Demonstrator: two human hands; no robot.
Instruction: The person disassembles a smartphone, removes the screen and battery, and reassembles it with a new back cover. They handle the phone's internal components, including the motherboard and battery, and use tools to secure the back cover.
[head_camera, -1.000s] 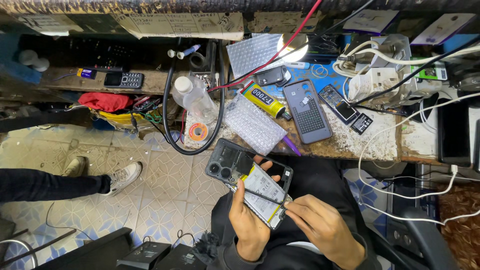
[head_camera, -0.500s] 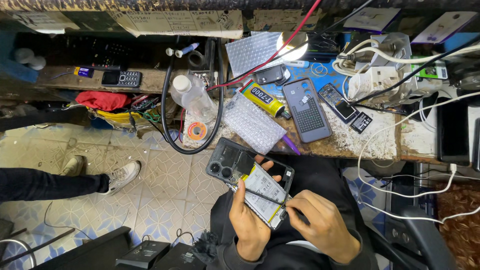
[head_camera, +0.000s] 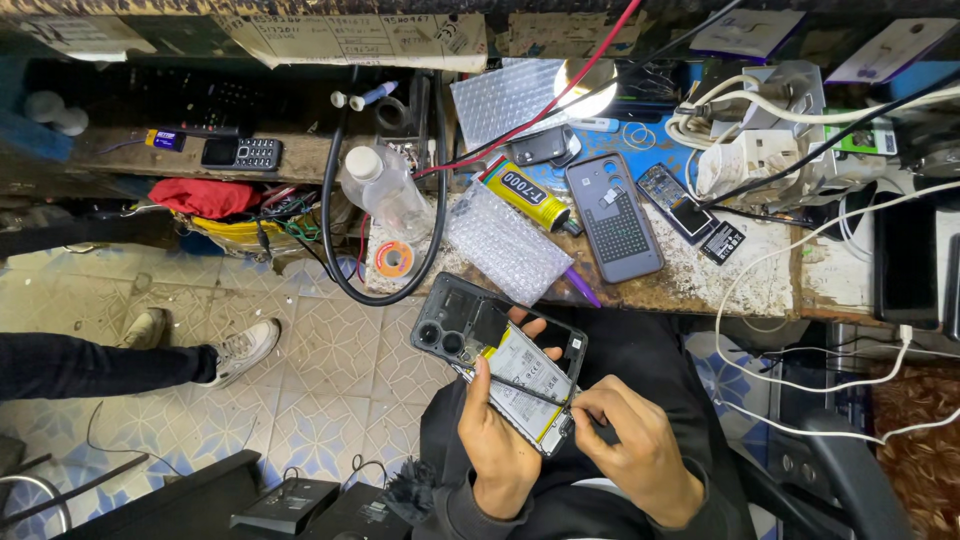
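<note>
The left hand (head_camera: 500, 440) has its grip clenched round an opened phone (head_camera: 500, 360) held over the lap, while the right hand (head_camera: 630, 450) pinches a thin tool (head_camera: 540, 397) against its battery. Beyond, a bubble wrap sheet (head_camera: 505, 250), a glue tube (head_camera: 525, 190) and a grey phone case (head_camera: 612, 215) lie on the surface (head_camera: 760, 280).

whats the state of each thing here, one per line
opened phone: back cover off, battery showing, held over the lap
left hand: gripping the opened phone from below
right hand: pinching a thin tool against the phone's battery
glue tube: lying flat on the bench, cap on
plastic bottle: lying on its side, capped
grey phone: lying flat on the bench
bubble wrap: loose on the bench edge
</note>
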